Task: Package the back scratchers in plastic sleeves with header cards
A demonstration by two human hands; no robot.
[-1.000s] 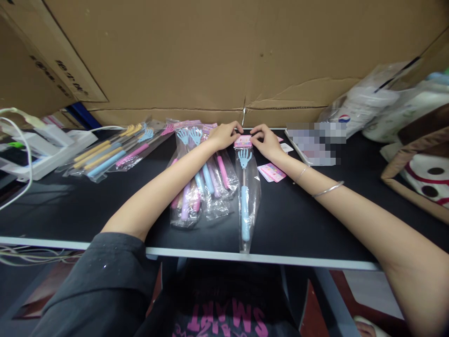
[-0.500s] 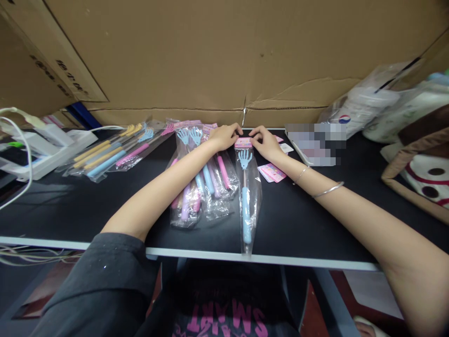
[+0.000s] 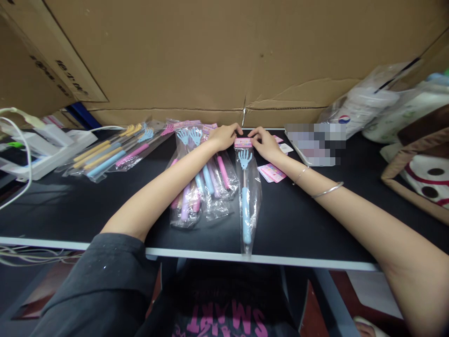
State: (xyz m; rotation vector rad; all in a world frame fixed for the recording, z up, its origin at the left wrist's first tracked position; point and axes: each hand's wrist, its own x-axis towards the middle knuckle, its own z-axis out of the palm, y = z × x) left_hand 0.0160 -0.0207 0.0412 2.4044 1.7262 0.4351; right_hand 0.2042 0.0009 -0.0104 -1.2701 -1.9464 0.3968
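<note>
A blue back scratcher (image 3: pixel 246 210) with a hand-shaped head lies upright in a clear plastic bag (image 3: pixel 255 201) in front of me. A pink header card (image 3: pixel 243 142) sits across the bag's top. My left hand (image 3: pixel 225 136) is closed, its fingertips at the card's left edge. At the right edge, my right hand (image 3: pixel 265 144) is closed too, thumb and fingers pinching the card. Under and beside my left forearm lies a pile of bagged back scratchers (image 3: pixel 206 180) in pink, purple and blue. Loose pink cards (image 3: pixel 273 172) lie below my right hand.
More bagged back scratchers (image 3: pixel 105 154), yellow, blue and pink, lie at the left beside a white power strip (image 3: pixel 56 150) with cables. A blurred-out flat item (image 3: pixel 312 145), a bagged cup (image 3: pixel 368 103) and a brown-handled bag (image 3: pixel 421 159) stand right. Cardboard (image 3: pixel 210 56) walls the back.
</note>
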